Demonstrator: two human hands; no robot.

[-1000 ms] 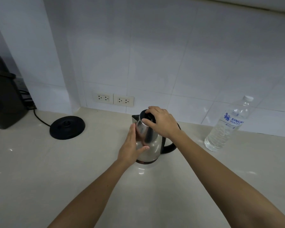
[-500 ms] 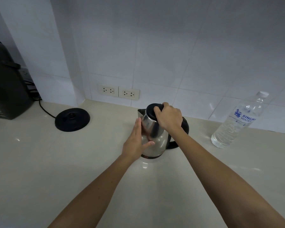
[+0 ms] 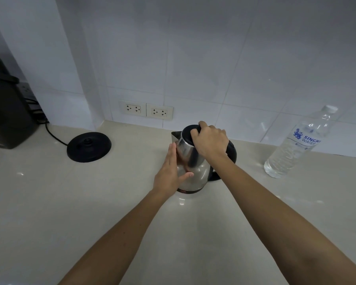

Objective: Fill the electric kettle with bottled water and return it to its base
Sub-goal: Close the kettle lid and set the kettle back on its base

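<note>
Right hand (image 3: 211,141): your fingers (image 3: 195,132) curl over the lid (image 3: 186,133). Left hand (image 3: 170,171): flat and spread, bracing the kettle (image 3: 195,171) on the surface (image 3: 111,202), off its base (image 3: 88,146). Steel likely slick; lift by the handle (image 3: 231,153). Bottle (image 3: 296,147) capped, probably heavy, thin-walled; grip mid-body

Open counter (image 3: 132,202) between kettle (image 3: 193,173) and base (image 3: 89,146); bottle (image 3: 296,145) well right.

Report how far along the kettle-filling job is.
Done: the kettle is off its base and stands on the counter. In hand: the left hand steadies its steel side while the right hand grips the black lid, which is not yet off. Left: uncap the water bottle, pour, close the lid, return the kettle to the base.
</note>
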